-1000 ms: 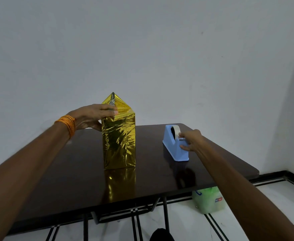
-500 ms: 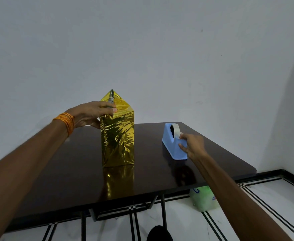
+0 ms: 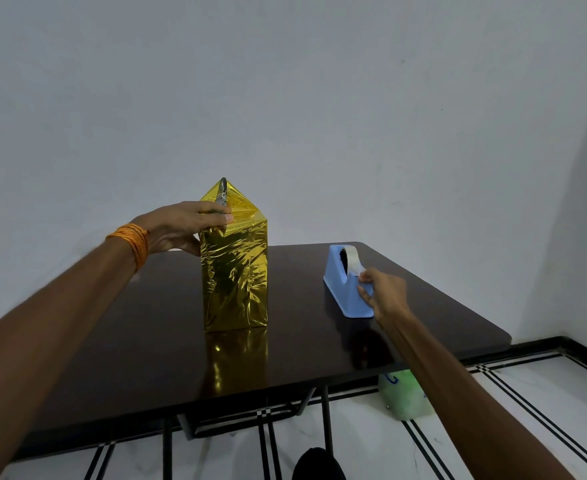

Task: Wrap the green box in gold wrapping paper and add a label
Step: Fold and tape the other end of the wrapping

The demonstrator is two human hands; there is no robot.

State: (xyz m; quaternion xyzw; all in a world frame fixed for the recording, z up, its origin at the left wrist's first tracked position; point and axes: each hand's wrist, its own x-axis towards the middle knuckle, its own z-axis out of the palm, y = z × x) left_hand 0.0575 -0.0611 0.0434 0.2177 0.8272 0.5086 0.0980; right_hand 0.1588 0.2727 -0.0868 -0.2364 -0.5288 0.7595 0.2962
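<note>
Dark brown and glossy, the worktop (image 3: 146, 341) is seen on black metal legs over a white floor (image 3: 493, 427) lined with black stripes. The box (image 3: 235, 271), fully covered in crinkled gold paper, is stood upright near the middle of the worktop, and its reflection is thrown on the surface in front of it. At its top the paper is gathered into a peaked fold with a silvery underside showing. A blue tape dispenser (image 3: 342, 289) is placed well to the right of the box. A pale green bag (image 3: 406, 396) is partly seen on the floor under the worktop's right edge. The upper edge of the box is gripped by the left hand (image 3: 181, 226), fingers laid across the fold and thumb on the side. An orange thread band (image 3: 131, 242) is worn on that wrist. The end of the tape (image 3: 351, 258) is pinched by the right hand (image 3: 385, 292) at the dispenser.
</note>
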